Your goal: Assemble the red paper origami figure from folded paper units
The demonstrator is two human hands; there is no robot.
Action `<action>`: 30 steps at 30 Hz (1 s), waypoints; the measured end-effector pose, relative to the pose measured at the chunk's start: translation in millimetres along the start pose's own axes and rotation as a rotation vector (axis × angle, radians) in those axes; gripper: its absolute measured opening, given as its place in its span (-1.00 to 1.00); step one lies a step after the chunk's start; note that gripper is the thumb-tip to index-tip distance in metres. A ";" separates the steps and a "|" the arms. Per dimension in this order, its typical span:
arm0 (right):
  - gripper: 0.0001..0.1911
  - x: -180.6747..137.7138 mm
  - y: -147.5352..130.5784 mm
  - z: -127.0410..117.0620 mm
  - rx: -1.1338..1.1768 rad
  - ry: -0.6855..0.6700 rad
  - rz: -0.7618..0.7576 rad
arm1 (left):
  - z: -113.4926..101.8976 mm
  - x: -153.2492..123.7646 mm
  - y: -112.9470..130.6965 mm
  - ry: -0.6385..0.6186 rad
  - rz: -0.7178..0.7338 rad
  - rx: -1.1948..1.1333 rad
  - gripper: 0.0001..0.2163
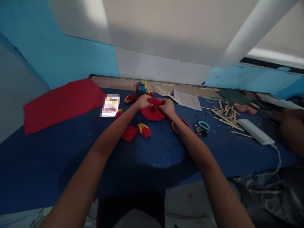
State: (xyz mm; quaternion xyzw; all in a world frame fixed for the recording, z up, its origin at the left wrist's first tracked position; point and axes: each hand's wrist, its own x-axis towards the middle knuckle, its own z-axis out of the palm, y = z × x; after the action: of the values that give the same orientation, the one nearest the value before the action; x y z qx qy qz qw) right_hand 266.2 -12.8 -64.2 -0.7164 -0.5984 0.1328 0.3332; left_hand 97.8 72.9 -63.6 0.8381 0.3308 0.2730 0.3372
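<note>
Both my hands are at a round red pleated piece [153,114], which looks built from many small folded-paper units. My left hand [142,102] grips its far left side with curled fingers. From the right, my right hand [168,107] pinches it, thumb toward the dark centre. A raised red band [155,101] shows between the hands; whether it joins the round piece I cannot tell. Just behind stands a blue, yellow, red and green folded-paper ball [141,87]. A yellow-and-red folded-paper cluster [144,130] lies in front, with a red paper square [130,133] beside it.
Red sheet [64,104] and a blurred-out bright item [110,105] are at left. Behind my right hand lie a hairbrush [163,91] and white paper [188,99]. Rightward are turquoise-handled scissors [203,125], wooden sticks [226,115], a white power strip [256,131] and another person's arm [291,131].
</note>
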 end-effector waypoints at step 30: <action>-0.70 9.2 17.1 -7.7 0.484 -0.230 0.075 | -10.2 -2.2 7.7 0.168 -0.291 0.195 -0.87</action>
State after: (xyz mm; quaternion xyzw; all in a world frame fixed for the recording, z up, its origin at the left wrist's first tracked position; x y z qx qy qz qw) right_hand 286.2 -7.6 -67.4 -0.6176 -0.5564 0.3647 0.4195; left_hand 92.3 70.9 -52.0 0.7842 0.5006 0.2570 0.2615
